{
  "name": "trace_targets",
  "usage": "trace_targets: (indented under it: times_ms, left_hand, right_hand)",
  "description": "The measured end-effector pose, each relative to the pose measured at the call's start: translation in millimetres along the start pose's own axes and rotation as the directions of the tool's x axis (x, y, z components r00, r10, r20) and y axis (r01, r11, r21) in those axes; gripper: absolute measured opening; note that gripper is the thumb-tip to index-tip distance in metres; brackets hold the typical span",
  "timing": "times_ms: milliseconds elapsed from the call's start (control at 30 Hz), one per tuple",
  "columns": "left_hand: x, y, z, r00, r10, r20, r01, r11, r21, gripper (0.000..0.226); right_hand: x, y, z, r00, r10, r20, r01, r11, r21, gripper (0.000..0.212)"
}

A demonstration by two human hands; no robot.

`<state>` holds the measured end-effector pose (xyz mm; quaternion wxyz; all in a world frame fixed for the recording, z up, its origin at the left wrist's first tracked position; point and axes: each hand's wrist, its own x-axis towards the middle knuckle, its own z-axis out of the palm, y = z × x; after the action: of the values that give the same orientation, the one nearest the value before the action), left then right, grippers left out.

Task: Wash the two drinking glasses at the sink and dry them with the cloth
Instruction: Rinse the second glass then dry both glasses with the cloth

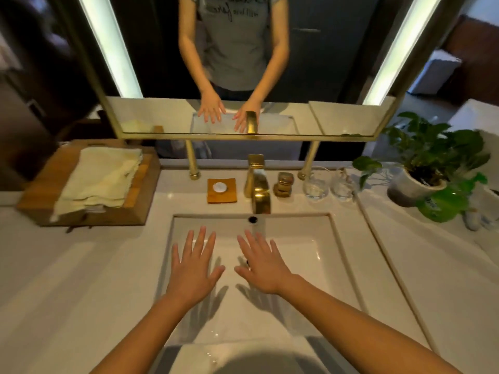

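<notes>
A person stands at a bathroom sink (302,255) with both hands held out flat over the basin, palms down. The left hand (193,265) and right hand (263,265) hover side by side, thumbs nearly meeting, fingers straight and spread, neither holding anything.

The work, by the look of it, has not begun. The two drinking glasses stand upright on the counter beyond and to the right of the right hand, well apart from it: the nearer glass (316,184) and, just beside it on the far side, the farther glass (342,184). Both appear untouched. The cloth (100,182) lies folded on a wooden tray (40,195) beyond and to the left of the left hand, also out of reach for now.

The gold tap (259,190) rises directly ahead of the right hand's fingertips; no stream of water is plainly visible beneath it, though a few droplets glint in the basin close to the person's forearms. A soap dish (222,190) sits ahead of the left hand, and a potted plant (432,157) stands past the glasses. The mirror (310,63) above repeats the open-handed pose.

Everything remains to be done: fetching each glass, washing, rinsing and drying both.
</notes>
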<state>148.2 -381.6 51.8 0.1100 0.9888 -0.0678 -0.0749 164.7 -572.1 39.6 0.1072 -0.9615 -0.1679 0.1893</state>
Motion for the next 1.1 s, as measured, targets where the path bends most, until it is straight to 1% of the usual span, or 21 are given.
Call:
trace_targets:
  times_ms: [100, 200, 267, 367, 433, 533, 600, 667, 733, 767, 800, 867, 967, 1000, 1033, 1067, 1100]
  left_hand:
    - [-11.9, -42.0, -19.0, 0.998, -0.052, -0.029, 0.053, 0.999, 0.012, 0.083]
    - [-19.3, -79.2, -39.9, 0.994, -0.086, -0.069, 0.085, 0.996, -0.013, 0.086]
    - [-20.5, -104.4, -51.9, 0.989, -0.121, -0.080, 0.119, 0.992, -0.037, 0.081]
    - [-13.7, -141.5, -73.4, 0.974, -0.180, -0.135, 0.169, 0.982, -0.090, 0.077]
    - [-4.6, -166.9, -88.4, 0.957, -0.234, -0.169, 0.206, 0.964, -0.170, 0.074]
    - [12.4, -201.5, -110.0, 0.914, -0.330, -0.238, 0.221, 0.894, -0.390, 0.065]
    - [30.4, -222.1, -123.8, 0.878, -0.397, -0.268, 0.246, 0.853, -0.460, 0.060]
    - [57.1, -243.2, -135.7, 0.834, -0.491, -0.251, 0.323, 0.804, -0.499, 0.061]
    - [85.6, -263.7, -142.5, 0.801, -0.574, -0.169, 0.429, 0.748, -0.507, 0.066]
    - [97.7, -271.9, -141.8, 0.797, -0.593, -0.117, 0.470, 0.729, -0.497, 0.069]
    - [107.1, -277.7, -139.2, 0.807, -0.586, -0.077, 0.487, 0.733, -0.475, 0.071]
    - [119.6, -280.8, -132.4, 0.850, -0.524, -0.057, 0.457, 0.787, -0.415, 0.073]
    - [126.6, -273.2, -126.4, 0.882, -0.457, -0.112, 0.401, 0.855, -0.329, 0.068]
    - [126.9, -270.5, -123.9, 0.896, -0.421, -0.142, 0.353, 0.869, -0.348, 0.063]
    - [125.5, -267.7, -121.1, 0.911, -0.377, -0.168, 0.284, 0.868, -0.407, 0.057]
    - [122.2, -264.2, -118.5, 0.921, -0.341, -0.187, 0.210, 0.841, -0.499, 0.052]
    - [117.5, -259.5, -117.2, 0.927, -0.320, -0.193, 0.148, 0.788, -0.597, 0.046]
  right_hand:
    - [23.2, -44.7, -3.0, 0.998, -0.060, -0.021, 0.060, 0.998, 0.007, 0.073]
    - [47.7, -83.6, -12.1, 0.995, -0.094, -0.038, 0.095, 0.995, 0.042, 0.073]
    - [65.0, -108.1, -21.7, 0.992, -0.102, -0.075, 0.109, 0.991, 0.084, 0.072]
    - [94.9, -142.2, -38.5, 0.989, -0.084, -0.126, 0.106, 0.977, 0.186, 0.071]
    - [115.3, -162.4, -49.7, 0.988, -0.058, -0.147, 0.097, 0.956, 0.278, 0.069]
    - [145.6, -186.7, -65.5, 0.986, 0.004, -0.167, 0.068, 0.902, 0.425, 0.061]
    - [166.4, -196.5, -75.2, 0.984, 0.038, -0.172, 0.053, 0.868, 0.494, 0.055]
    - [187.6, -203.4, -82.7, 0.982, 0.036, -0.186, 0.065, 0.858, 0.510, 0.050]
    - [209.3, -209.0, -87.3, 0.982, 0.050, -0.182, 0.052, 0.855, 0.516, 0.047]
    - [219.8, -211.1, -89.1, 0.983, 0.067, -0.173, 0.034, 0.851, 0.524, 0.047]
    - [228.6, -213.9, -91.1, 0.983, 0.086, -0.162, 0.012, 0.850, 0.527, 0.048]
    - [241.3, -218.4, -93.4, 0.984, 0.115, -0.137, -0.024, 0.846, 0.532, 0.057]
    - [254.8, -218.6, -84.1, 0.988, 0.109, -0.105, -0.036, 0.843, 0.536, 0.074]
    - [255.2, -217.8, -78.1, 0.990, 0.099, -0.098, -0.030, 0.837, 0.546, 0.081]
    - [256.2, -215.2, -70.5, 0.990, 0.091, -0.107, -0.012, 0.814, 0.581, 0.086]
    - [255.7, -211.4, -63.5, 0.989, 0.090, -0.119, 0.003, 0.787, 0.617, 0.087]
    - [252.5, -207.7, -60.0, 0.988, 0.080, -0.129, 0.025, 0.750, 0.661, 0.084]
